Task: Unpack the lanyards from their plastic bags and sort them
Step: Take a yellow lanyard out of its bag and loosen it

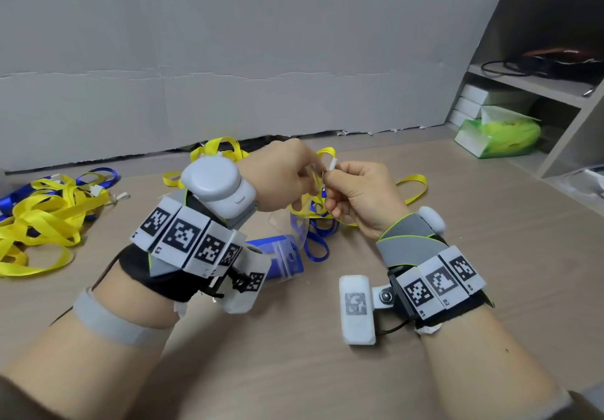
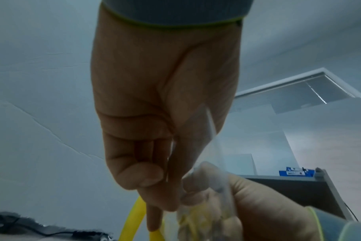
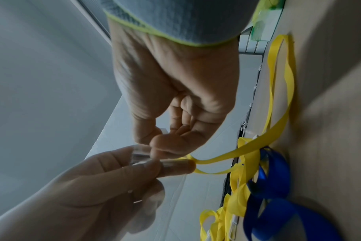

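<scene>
Both hands meet above the table (image 1: 425, 288): left hand (image 1: 287, 171) pinches the clear bag (image 1: 302, 223), right hand (image 1: 359, 197) pinches the yellow lanyard (image 1: 411, 184) by its white clip (image 1: 331, 163). Limp, slippery ribbon; the stiff clip likely offers the surest hold.

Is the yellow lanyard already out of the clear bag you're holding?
Partly out. The right hand pinches its white end above the clear bag gripped by the left hand; yellow ribbon still shows inside.

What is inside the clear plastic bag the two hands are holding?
The left hand and right hand hold the clear plastic bag. A yellow lanyard runs out of its mouth, and blue strap shows through the film. The lanyard's clip is hidden by the fingers.
</scene>
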Demonstrator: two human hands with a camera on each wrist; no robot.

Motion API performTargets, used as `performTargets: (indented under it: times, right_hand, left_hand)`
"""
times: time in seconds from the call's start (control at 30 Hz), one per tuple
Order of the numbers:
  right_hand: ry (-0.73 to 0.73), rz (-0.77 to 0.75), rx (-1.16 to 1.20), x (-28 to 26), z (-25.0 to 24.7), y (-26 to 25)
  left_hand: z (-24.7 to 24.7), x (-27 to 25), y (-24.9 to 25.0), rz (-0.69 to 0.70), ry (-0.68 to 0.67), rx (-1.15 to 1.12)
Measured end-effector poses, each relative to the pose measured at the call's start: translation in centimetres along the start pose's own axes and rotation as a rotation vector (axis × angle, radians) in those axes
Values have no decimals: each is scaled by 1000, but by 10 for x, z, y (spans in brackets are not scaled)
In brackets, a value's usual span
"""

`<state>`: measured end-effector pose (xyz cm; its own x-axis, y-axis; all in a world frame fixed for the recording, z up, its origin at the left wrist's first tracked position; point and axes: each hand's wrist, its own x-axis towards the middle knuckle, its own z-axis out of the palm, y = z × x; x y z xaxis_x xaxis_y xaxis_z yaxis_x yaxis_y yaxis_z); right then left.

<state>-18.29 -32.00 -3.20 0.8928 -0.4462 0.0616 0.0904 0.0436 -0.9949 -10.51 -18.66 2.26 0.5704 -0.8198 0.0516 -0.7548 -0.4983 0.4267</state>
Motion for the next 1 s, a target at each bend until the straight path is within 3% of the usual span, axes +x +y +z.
performTargets:
  times: [0.4,0.77,0.9,1.0]
  right_hand:
    - [33,110,213,-1,3,-6]
    - [68,-54,-6,-4,9,-17]
    - [61,-105,-46,-3,15,-28]
    - [80,-72,23,-3,17,-37]
  left_hand:
    - [5,-3,8,36,101,269]
    - [-11,-4,-4,43,-33,-16]
    - [-20,-4,-10,45,-10,-86]
    - [-22,-5,-6,53,59,6]
